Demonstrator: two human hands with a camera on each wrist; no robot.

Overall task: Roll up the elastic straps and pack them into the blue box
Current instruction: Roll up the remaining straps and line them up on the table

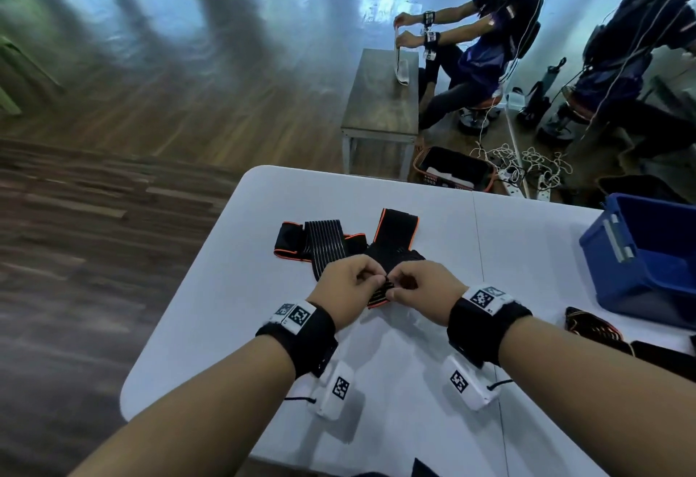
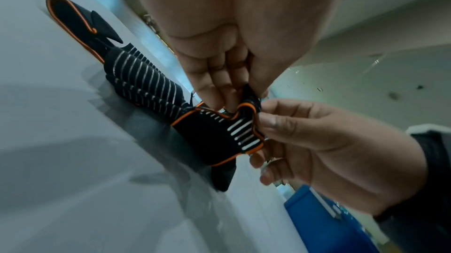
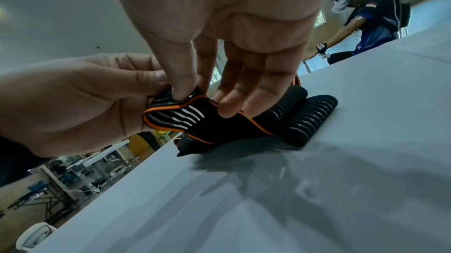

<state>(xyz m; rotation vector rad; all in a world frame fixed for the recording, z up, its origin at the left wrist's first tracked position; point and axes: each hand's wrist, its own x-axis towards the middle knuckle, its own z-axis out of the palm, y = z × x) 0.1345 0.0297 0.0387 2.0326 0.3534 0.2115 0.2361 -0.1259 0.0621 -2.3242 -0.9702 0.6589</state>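
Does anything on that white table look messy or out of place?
Slightly. The elastic straps lie crossed and bunched in a loose heap rather than flat, while the left hand and right hand pinch one strap end. The blue box sits tilted. Nothing looks damaged.

open data-collection hall, wood floor [image 1: 150,107], folding tables [image 3: 102,160], another wired-up person [image 1: 501,35]

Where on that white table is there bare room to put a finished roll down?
Bare table lies left of the left hand, and again between the right hand and the blue box. It is crowded ahead of the hands, where the elastic straps sprawl, and just below the box, where more dark straps lie.
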